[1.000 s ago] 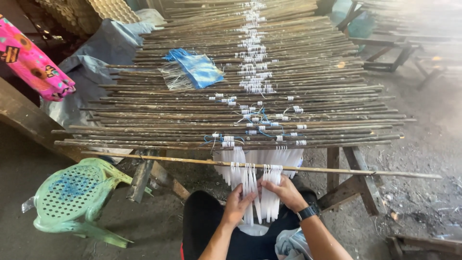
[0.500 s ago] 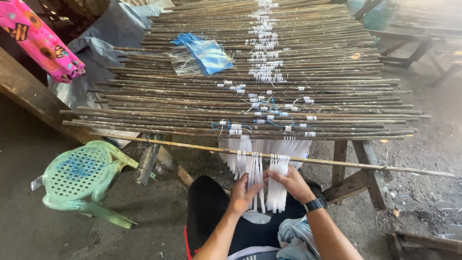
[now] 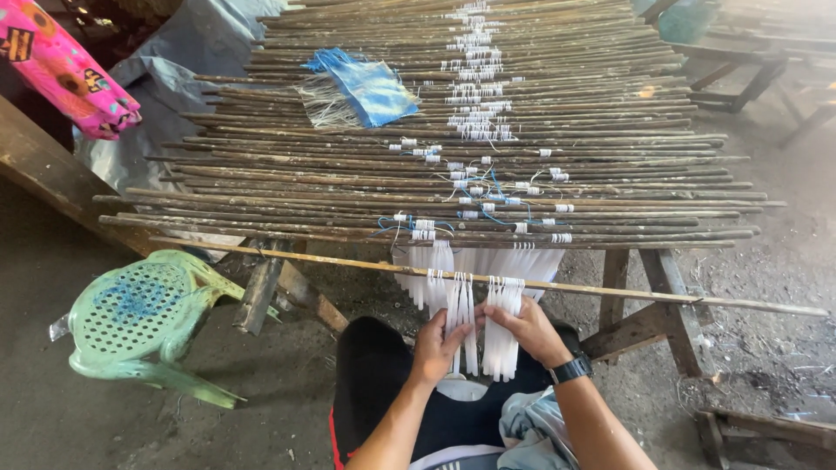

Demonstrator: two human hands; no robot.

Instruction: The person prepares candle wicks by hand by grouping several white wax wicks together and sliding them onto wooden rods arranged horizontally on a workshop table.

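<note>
Wide rack of dark sticks (image 3: 261,187) ahead, laid side by side on wooden trestle legs (image 3: 649,305), white and blue ties knotted along the middle. Blue cloth scrap (image 3: 370,87) with frayed pale fringe on top of the rack, far left of centre. Green plastic stool (image 3: 139,318) tipped on its side on the dirt floor, left of the knees. Pink patterned fabric (image 3: 61,65) hanging top left over a grey tarp (image 3: 165,74). Single pale stick (image 3: 662,298) lying crosswise in front of the rack edge, between rack and body, partly covering the hanging work behind it. White candles (image 3: 501,335) strung by wicks from that stick in bunches, more white ones in a row just behind. Left hand (image 3: 433,346) raised, fingers pinching a thin bunch of candles (image 3: 461,318) near its top. Right hand (image 3: 527,329) just beside, fingers closed on the thicker bunch, black wristwatch (image 3: 570,369) on the wrist. Hands close together, almost touching, both forearms angled up from the lap.
</note>
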